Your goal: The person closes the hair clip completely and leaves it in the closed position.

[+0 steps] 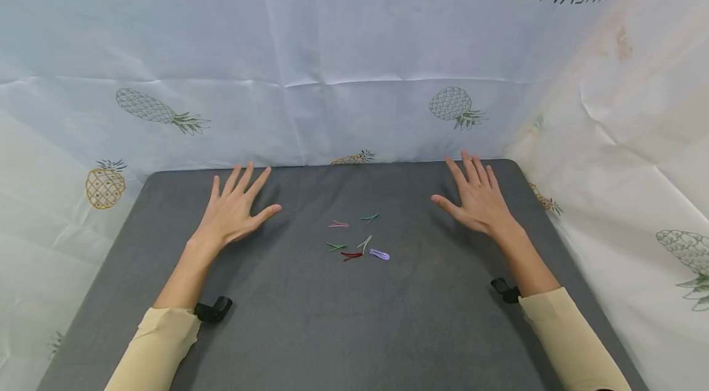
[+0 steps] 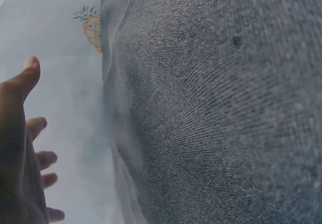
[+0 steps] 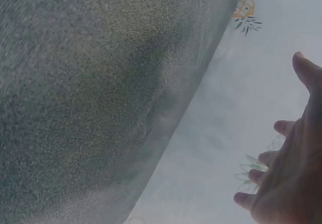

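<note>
Several small hair clips are scattered mid-table in the head view. A pink hair clip (image 1: 339,224) and a teal hair clip (image 1: 370,218) lie farthest back. Nearer are a green hair clip (image 1: 336,247), a white hair clip (image 1: 365,244), a dark red hair clip (image 1: 351,255) and a lavender hair clip (image 1: 380,254). To their left, my left hand (image 1: 229,209) is spread with fingers straight and holds nothing. My right hand (image 1: 477,197) is likewise spread, over the table's back right. Both wrist views show the hands with fingers extended, apart from the clips.
The dark grey cloth-covered table (image 1: 310,329) has rounded back corners. A pale curtain (image 1: 354,34) printed with pineapples hangs right behind it and continues along both sides. Black straps with small cameras sit at each wrist, the left wrist camera (image 1: 213,310) and the right wrist camera (image 1: 505,290).
</note>
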Demonstrator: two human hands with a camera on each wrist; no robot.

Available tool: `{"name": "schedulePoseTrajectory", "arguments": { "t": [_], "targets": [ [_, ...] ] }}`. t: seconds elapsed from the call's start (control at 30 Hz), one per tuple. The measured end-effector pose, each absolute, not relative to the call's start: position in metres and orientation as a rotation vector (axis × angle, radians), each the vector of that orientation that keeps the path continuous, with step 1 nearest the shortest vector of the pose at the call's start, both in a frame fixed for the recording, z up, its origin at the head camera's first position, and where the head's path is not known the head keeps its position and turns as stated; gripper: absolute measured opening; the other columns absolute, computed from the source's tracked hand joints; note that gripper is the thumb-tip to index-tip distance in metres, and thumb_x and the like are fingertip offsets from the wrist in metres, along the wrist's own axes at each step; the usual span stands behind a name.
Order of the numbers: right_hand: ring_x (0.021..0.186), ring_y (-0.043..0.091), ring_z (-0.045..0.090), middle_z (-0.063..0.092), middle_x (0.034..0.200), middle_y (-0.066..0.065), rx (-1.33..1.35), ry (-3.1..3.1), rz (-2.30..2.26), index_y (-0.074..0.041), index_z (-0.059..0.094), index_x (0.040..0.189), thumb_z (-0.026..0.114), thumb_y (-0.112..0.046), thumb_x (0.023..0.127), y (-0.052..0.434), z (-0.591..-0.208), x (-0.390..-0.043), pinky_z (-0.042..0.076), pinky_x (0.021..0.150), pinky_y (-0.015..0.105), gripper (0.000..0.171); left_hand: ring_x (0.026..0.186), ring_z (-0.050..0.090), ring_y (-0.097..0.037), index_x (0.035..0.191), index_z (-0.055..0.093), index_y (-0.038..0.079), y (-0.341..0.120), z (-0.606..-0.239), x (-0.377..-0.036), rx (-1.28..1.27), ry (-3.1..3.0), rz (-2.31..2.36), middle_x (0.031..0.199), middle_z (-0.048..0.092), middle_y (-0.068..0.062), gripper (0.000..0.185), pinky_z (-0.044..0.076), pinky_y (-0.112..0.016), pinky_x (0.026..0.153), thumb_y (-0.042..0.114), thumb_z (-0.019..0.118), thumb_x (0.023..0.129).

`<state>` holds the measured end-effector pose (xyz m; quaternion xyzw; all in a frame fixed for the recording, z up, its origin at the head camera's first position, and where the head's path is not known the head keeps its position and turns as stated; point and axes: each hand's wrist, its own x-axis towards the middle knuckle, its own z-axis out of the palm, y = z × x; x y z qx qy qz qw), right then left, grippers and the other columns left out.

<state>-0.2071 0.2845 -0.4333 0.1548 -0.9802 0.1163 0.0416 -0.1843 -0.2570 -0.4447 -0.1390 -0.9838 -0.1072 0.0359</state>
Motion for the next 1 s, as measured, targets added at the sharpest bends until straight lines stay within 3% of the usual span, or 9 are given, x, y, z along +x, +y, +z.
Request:
{"name": "schedulePoseTrajectory", "arguments": {
  "t": [0.33,0.57,1.0],
  "targets": [
    [0.164,0.054,0.020,0.018,0.180,0.026,0.536,-2.926,0.473,-0.015,0.024,0.174,0.069,-0.055,0.101,0.278,-0.432,-0.208,0.024,0.122,0.081,0.095,0.162,0.032,-0.049,0.173,0.030,0.021,-0.251,-0.443,-0.184,-0.464,-3.017,-0.395,0.176,0.034,-0.022,0.087,0.024,-0.073,0.129,0.064,0.061,0.104],
    [0.160,0.056,0.027,0.028,0.176,0.027,0.592,-2.880,0.625,-0.012,0.034,0.170,0.076,-0.043,0.099,0.271,-0.432,-0.206,0.025,0.121,0.081,0.088,0.152,0.045,-0.052,0.170,0.040,0.018,-0.245,-0.441,-0.185,-0.493,-3.019,-0.522,0.169,0.047,-0.023,0.080,0.042,-0.076,0.113,0.053,0.067,0.104],
    [0.156,0.047,0.036,0.042,0.168,0.022,0.719,-2.817,0.995,-0.009,0.044,0.164,0.080,-0.022,0.101,0.254,-0.433,-0.205,0.028,0.123,0.073,0.074,0.155,0.042,-0.050,0.163,0.050,0.013,-0.233,-0.437,-0.189,-0.549,-3.082,-0.849,0.167,0.048,-0.022,0.070,0.038,-0.076,0.117,0.050,0.067,0.107]
  ]
}}
